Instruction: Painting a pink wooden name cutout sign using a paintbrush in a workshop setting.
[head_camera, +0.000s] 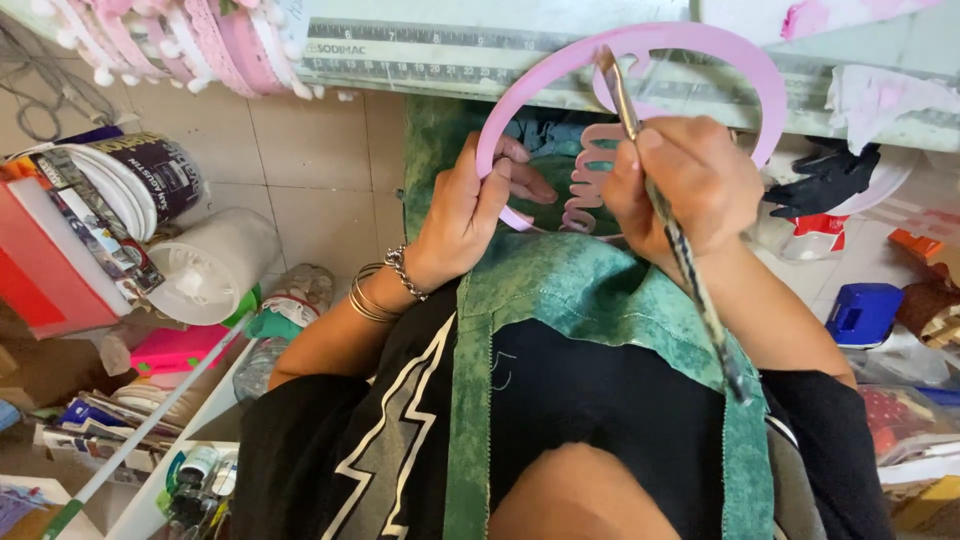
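1. A pink ring (700, 45), flat and cut from thin board, is held up in front of the person's chest, its top arc reaching across the ruler (420, 50) on the table edge (860, 125).
2. A wavy pink cut-out (583, 190) hangs inside the ring's lower part, between the two hands.
3. The left hand (465, 215) grips the ring's left side, thumb on the front face and fingers curled behind, pressed together on the board.
4. The right hand (690, 185) is closed around a paintbrush (690, 270), pinching its handle; the bristle end touches the ring near the top, and the handle slants down past the wrist.
5. Bracelets (380, 290) circle the left wrist.
6. A green apron (590, 290) over a black shirt lies under both hands.
7. On the person's left, on the tiled floor, lie a white bucket (210, 265) on its side, a dark paint tub (150, 175) and a red box (45, 255).
8. On the right, below the table edge, sit a black glove (825, 180) and a blue box (862, 312).
9. Pink lace trim (190, 40) hangs at the top left.
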